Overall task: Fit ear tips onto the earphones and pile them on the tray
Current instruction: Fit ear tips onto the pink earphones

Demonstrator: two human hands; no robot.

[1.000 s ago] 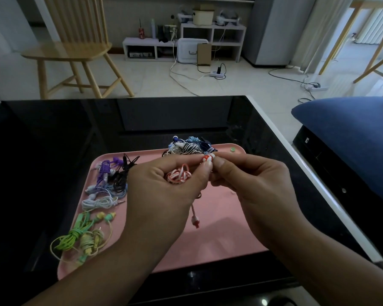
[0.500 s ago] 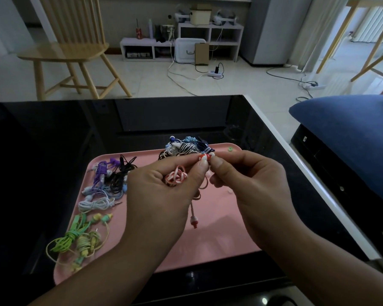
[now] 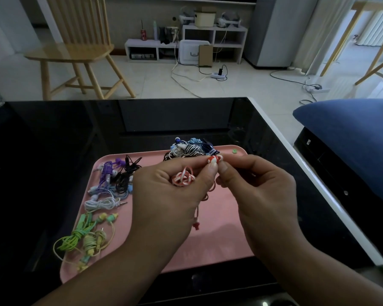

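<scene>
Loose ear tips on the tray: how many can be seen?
1: a green ear tip lies at the far right corner of the pink tray. Others may be hidden under the hands or bundles.

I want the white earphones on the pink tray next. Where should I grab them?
Pinch the white earphones at the bunched coil in the middle, coming straight down from above. The coil lies flat on the tray with its plug pointing right; purple and black sets crowd its far side.

- One head-worn wide-angle view looks forward and down, close over the hands (image 3: 208, 195) and the pink tray (image 3: 219, 239).
- It faces across the black desk (image 3: 75, 129) towards a wooden chair (image 3: 75, 51) and shelf beyond.
</scene>
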